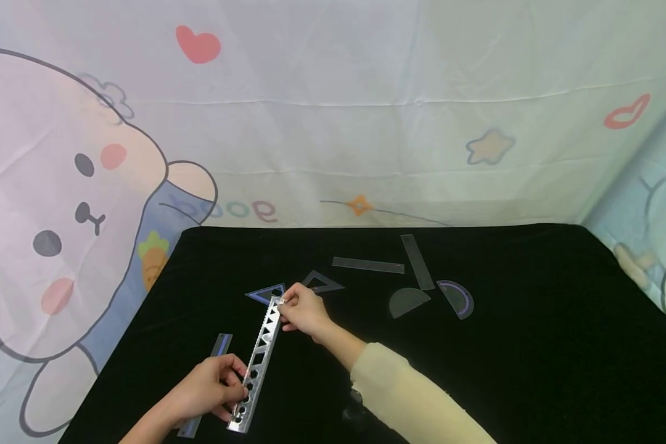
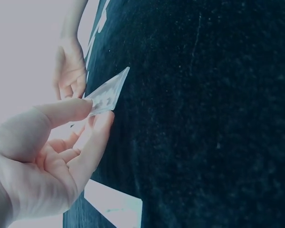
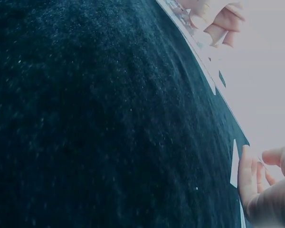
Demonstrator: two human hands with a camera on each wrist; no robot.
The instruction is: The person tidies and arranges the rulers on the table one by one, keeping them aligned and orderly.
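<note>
A clear stencil ruler [image 1: 259,354] with a row of cut-out circles, squares and triangles slants over the black table in the head view. My left hand [image 1: 208,388] pinches its left edge near the lower end; the left wrist view shows thumb and finger on the clear plastic [image 2: 107,95]. At the upper end, my right hand [image 1: 306,311] pinches the ruler between thumb and fingers. Under the left hand lies another clear ruler [image 1: 221,345] with a blue stripe, partly hidden. A blue-edged set square [image 1: 263,294] lies just beyond the stencil ruler's top.
Behind the right hand is a clear set square [image 1: 323,285]. Farther right lie two clear rulers [image 1: 368,266], a plain protractor [image 1: 407,302] and a purple-marked protractor [image 1: 458,300]. A printed cloth [image 1: 366,111] hangs behind the black tabletop [image 1: 533,345].
</note>
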